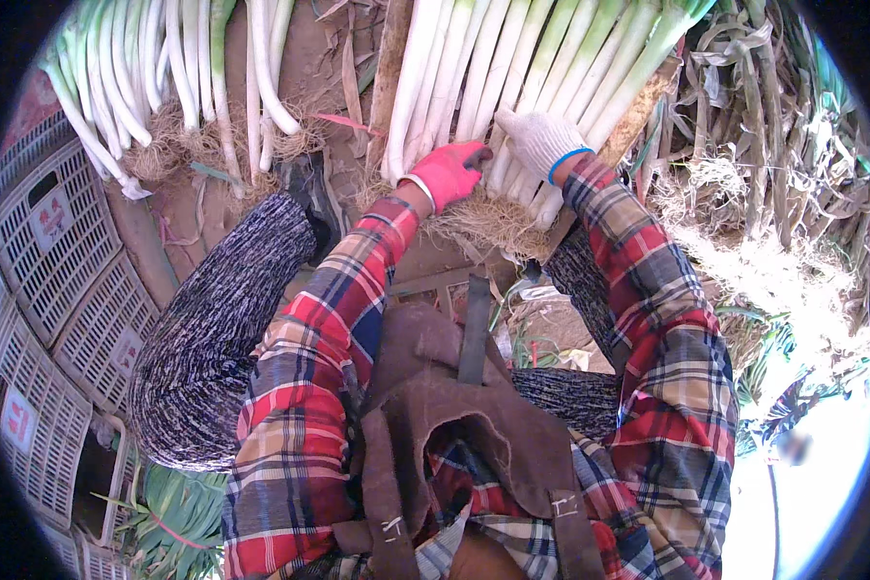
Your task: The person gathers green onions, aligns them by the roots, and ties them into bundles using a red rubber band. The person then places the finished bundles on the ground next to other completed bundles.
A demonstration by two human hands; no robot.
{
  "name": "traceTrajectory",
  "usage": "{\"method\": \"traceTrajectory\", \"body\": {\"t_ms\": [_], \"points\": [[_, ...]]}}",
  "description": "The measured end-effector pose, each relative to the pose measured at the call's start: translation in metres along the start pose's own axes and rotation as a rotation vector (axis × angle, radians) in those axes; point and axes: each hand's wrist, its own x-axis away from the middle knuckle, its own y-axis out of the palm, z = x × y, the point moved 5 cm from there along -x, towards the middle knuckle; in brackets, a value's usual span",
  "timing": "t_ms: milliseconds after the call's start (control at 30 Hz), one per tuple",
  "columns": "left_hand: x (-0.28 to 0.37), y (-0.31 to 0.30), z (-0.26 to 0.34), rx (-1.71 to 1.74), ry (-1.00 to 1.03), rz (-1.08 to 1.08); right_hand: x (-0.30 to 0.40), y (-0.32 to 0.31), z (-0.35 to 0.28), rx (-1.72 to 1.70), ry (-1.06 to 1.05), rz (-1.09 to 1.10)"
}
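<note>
A row of thick white-stemmed leeks or large green onions lies side by side before me, green parts away from me and fibrous roots towards me. My left hand, in a red glove, rests at the lower ends of the stems, its fingers curled; whether it grips one cannot be told. My right hand, in a white knit glove with a blue cuff edge, lies on the stems just right of it, fingers pointing up and left. What is under its palm is hidden. Wooden boards flank the row.
More of the same vegetables lie at the upper left. Slatted plastic crates are stacked at the left. Dry leaves and roots are heaped at the right. A tied green bundle lies at the lower left.
</note>
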Motion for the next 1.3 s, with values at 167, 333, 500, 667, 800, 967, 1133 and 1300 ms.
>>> {"method": "traceTrajectory", "body": {"t_ms": [167,333,500,667,800,967,1133,1300], "points": [[0.003,0.0,0.013,-0.337,0.039,-0.116,-0.001,0.005,0.002,0.04,-0.016,0.012],[0.01,-0.002,0.02,-0.401,0.017,-0.236,0.001,0.007,0.002,0.034,-0.014,0.01],[0.011,-0.001,0.016,-0.436,0.074,-0.268,0.003,-0.001,0.001,0.017,0.0,-0.032],[0.0,-0.007,0.019,-0.223,0.035,0.038,0.007,0.002,0.006,-0.036,0.011,0.039],[-0.022,-0.009,0.022,-0.248,-0.084,0.057,0.004,-0.001,0.005,-0.015,-0.002,0.041],[-0.034,0.001,0.027,-0.556,-0.159,-0.085,0.005,-0.006,0.0,-0.001,0.0,0.03],[-0.046,-0.001,0.047,-0.592,-0.244,-0.122,0.005,-0.005,0.002,-0.025,0.009,-0.001],[-0.046,-0.005,0.036,-0.498,-0.309,-0.097,0.005,-0.006,0.005,-0.037,-0.03,0.111]]}}
